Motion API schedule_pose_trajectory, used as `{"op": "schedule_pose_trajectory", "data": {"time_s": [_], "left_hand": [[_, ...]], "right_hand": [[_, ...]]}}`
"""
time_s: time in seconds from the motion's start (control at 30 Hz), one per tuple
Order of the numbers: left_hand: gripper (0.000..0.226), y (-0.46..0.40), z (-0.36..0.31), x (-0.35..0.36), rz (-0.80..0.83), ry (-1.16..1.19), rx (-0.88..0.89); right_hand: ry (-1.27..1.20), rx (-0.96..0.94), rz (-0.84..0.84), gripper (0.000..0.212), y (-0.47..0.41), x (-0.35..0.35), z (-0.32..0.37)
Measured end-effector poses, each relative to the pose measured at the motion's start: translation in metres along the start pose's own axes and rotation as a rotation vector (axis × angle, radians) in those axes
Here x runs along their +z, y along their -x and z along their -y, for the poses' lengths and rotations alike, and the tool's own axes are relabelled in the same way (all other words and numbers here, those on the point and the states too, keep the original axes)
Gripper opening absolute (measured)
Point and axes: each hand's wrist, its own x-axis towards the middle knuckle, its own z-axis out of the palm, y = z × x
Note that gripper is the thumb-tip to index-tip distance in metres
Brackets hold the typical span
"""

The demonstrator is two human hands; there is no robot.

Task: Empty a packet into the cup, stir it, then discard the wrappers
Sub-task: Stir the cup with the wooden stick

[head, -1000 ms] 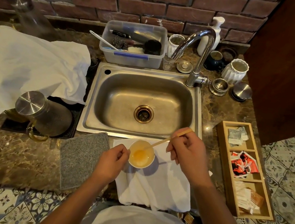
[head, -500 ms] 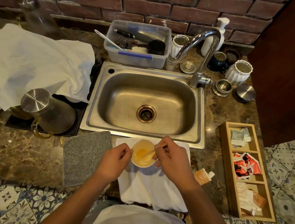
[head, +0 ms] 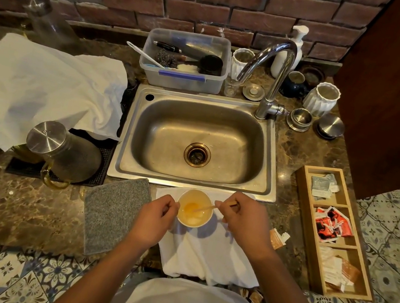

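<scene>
A small paper cup (head: 192, 221) with yellow liquid stands on a white cloth (head: 205, 253) just in front of the sink. My left hand (head: 154, 220) grips the cup's left side. My right hand (head: 245, 223) pinches a thin wooden stir stick (head: 206, 207) whose tip dips into the liquid. A torn brown-and-white wrapper (head: 278, 238) lies on the counter to the right of my right hand, partly hidden by the wrist.
A steel sink (head: 261, 189) and tap (head: 273, 78) lie behind the cup. A grey mat (head: 113, 213) lies left of it, a steel-lidded jug (head: 65, 151) further left. A wooden tray (head: 308, 256) of packets sits at right. The counter's front edge is close.
My right hand slid down the stick, closer to the cup, and the stick now lies flatter across the rim. The wrapper has come into sight. The view shifted slightly.
</scene>
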Motion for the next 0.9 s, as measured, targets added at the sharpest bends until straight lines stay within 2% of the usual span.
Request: {"op": "schedule_pose_trajectory", "data": {"time_s": [0.13, 0.3, 0.43, 0.77, 0.9], "left_hand": [[0.035, 0.000, 0.000, 0.000, 0.003, -0.005, 0.005], [0.035, 0.000, 0.000, -0.001, 0.011, 0.005, 0.009], [0.035, 0.000, 0.000, 0.000, 0.006, -0.002, 0.005], [0.034, 0.001, 0.001, -0.001, 0.011, 0.000, 0.005], [0.035, 0.002, 0.003, -0.002, 0.011, 0.001, 0.003]], "right_hand": [[-0.007, 0.013, 0.040, 0.015, 0.000, 0.000, 0.002], [-0.135, 0.044, 0.201, 0.014, 0.007, -0.003, 0.002], [-0.139, 0.066, 0.269, 0.014, 0.009, -0.005, 0.002], [-0.101, -0.035, 0.630, 0.020, 0.006, -0.029, 0.009], [-0.158, -0.017, 0.619, 0.019, 0.004, -0.029, 0.010]]}}
